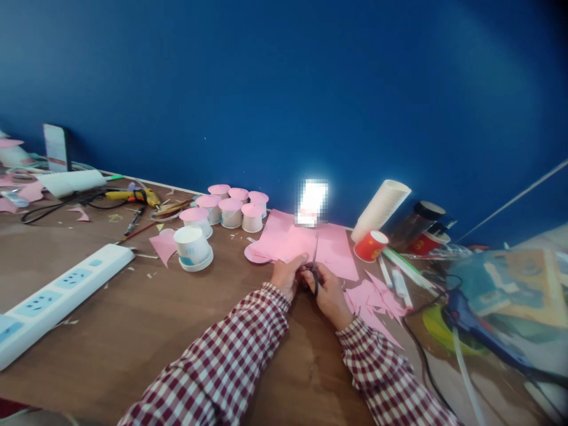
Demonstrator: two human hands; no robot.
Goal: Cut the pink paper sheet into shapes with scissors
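My right hand (329,291) is closed around the black handles of a pair of scissors (315,260), whose blades point up and away from me. My left hand (287,273) pinches the near edge of a pink sheet of paper (333,248) right beside the blades. Both hands rest low over the brown table (133,331), close together. Both sleeves are red and white check. A round pink paper piece (256,253) lies just left of the sheet.
Several white cups with pink tops (231,210) stand at the back. Nearer stands a white cup (192,247). A white power strip (53,296) lies left. Pink scraps (377,299), pens (402,278), a red cup (371,245), a cup stack (381,208) and a blue glue gun (470,322) crowd the right.
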